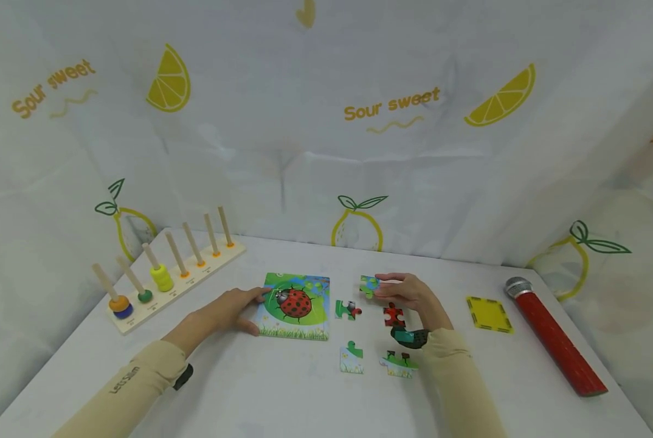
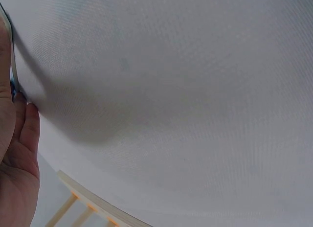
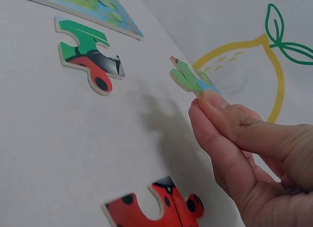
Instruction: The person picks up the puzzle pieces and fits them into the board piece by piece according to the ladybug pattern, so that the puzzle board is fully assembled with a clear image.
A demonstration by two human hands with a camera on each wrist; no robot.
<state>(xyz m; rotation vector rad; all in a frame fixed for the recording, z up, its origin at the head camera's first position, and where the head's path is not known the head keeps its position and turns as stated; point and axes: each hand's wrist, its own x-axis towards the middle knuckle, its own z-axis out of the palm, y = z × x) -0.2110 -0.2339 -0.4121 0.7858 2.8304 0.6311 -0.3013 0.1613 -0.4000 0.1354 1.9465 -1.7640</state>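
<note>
The right hand (image 1: 408, 291) pinches a green-and-blue puzzle piece (image 1: 368, 285) between its fingers, above the bench (image 1: 283, 395) and right of the ladybug board (image 1: 296, 304), whose left edge the left hand (image 1: 232, 309) touches, thumb apart from fingers.

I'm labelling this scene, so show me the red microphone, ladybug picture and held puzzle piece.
Red microphone (image 1: 557, 340): head view, middle of handle.
Ladybug picture (image 1: 295, 305): head view, on printed shell.
Held puzzle piece (image 3: 189, 78): right wrist view, green part.
</note>
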